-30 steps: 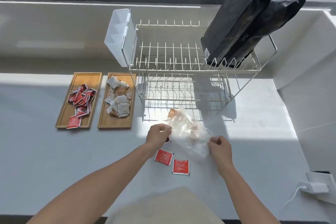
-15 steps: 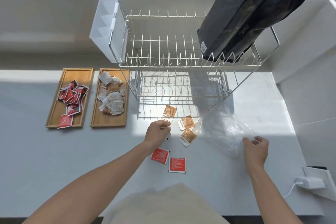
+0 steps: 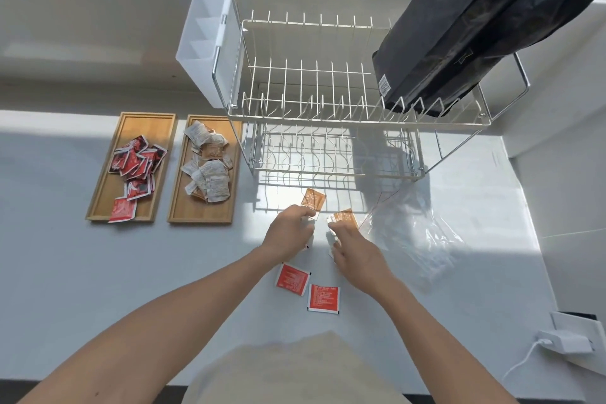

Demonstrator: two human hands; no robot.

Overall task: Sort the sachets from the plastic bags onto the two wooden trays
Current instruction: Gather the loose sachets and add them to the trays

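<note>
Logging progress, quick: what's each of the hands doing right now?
Left hand: closed, fingertips pinching the orange sachet lying on the counter.
Right hand: fingers curled over a second orange sachet; whether it is gripped cannot be told.

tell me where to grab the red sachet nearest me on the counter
The red sachet lies flat, apart from its neighbour, so nothing can get under it. Come from above with the right hand, which is closer, and pinch the near right corner, or drag it to the counter edge first. This is a judgement.

Home kitchen; dish rack [image 3: 328,92] on white counter [image 3: 65,272]
</note>
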